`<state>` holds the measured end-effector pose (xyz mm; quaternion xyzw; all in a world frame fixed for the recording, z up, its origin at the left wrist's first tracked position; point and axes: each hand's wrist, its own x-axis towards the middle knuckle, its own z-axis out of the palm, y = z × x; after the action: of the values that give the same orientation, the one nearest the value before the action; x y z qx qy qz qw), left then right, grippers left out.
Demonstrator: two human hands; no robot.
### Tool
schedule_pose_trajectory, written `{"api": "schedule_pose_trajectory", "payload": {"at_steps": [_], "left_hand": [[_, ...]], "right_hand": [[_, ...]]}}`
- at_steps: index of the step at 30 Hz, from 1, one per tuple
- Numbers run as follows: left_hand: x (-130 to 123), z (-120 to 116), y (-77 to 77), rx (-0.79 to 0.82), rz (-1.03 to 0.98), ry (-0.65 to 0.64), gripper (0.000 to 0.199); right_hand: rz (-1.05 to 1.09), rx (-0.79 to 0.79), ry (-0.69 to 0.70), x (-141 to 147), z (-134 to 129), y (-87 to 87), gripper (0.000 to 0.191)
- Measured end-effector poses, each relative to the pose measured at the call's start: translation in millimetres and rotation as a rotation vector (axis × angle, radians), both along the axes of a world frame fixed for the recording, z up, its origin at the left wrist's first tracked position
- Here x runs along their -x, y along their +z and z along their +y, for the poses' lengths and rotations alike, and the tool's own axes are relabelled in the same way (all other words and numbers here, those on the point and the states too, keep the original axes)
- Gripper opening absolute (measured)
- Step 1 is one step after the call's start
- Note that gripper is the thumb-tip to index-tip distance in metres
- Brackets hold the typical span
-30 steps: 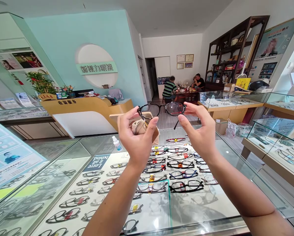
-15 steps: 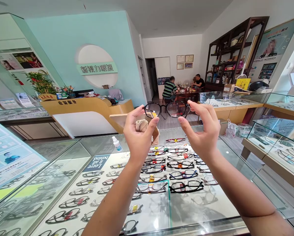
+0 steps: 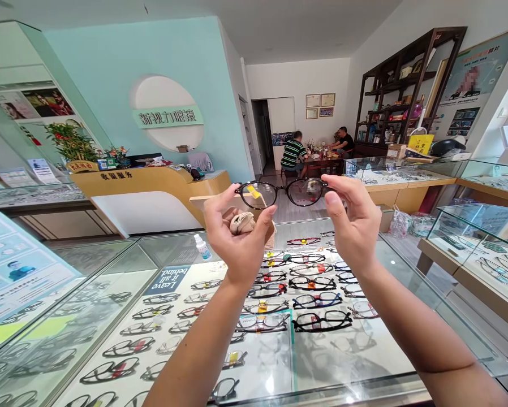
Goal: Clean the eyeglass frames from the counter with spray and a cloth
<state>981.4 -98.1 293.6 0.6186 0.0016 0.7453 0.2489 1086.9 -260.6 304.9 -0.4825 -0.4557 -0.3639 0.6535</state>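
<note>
Black round-framed eyeglasses (image 3: 282, 189) are held up in front of me, above the glass counter. A yellow sticker shows on their left lens. My left hand (image 3: 241, 232) grips the left side of the frame with its fingertips and also keeps a crumpled beige cloth (image 3: 242, 223) in its palm. At the other end, my right hand (image 3: 353, 220) holds the right side of the frame between its fingers. Below both hands lie rows of eyeglasses (image 3: 312, 282) in the display case.
A white spray bottle (image 3: 202, 247) stands on the glass display counter (image 3: 152, 257), left of my hands. A printed sign (image 3: 20, 271) leans at the left. More glass cases (image 3: 483, 249) stand at the right. Two people (image 3: 294, 152) sit at a table at the back.
The eyeglasses have turned slightly, and their left end has shifted left with my left hand. My right thumb has lifted away from the lens edge.
</note>
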Motion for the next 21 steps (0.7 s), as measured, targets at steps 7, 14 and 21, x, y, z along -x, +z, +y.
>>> {"api": "schedule_pose_trajectory", "payload": {"at_steps": [7,14,21], "left_hand": [[0,2,-2.8,-0.036,0.035,0.047,0.063],[-3,-1,-2.9,0.009,0.049,-0.013,0.063],[0,-10,3.0,0.056,0.098,-0.164,0.058]], "right_hand": [[0.242,-0.001,0.249,-7,1,-0.2,0.019],[0.415,0.101,0.639,-17,5,1.1,0.026],[0.47,0.087,0.662,-19,5,0.7,0.029]]}}
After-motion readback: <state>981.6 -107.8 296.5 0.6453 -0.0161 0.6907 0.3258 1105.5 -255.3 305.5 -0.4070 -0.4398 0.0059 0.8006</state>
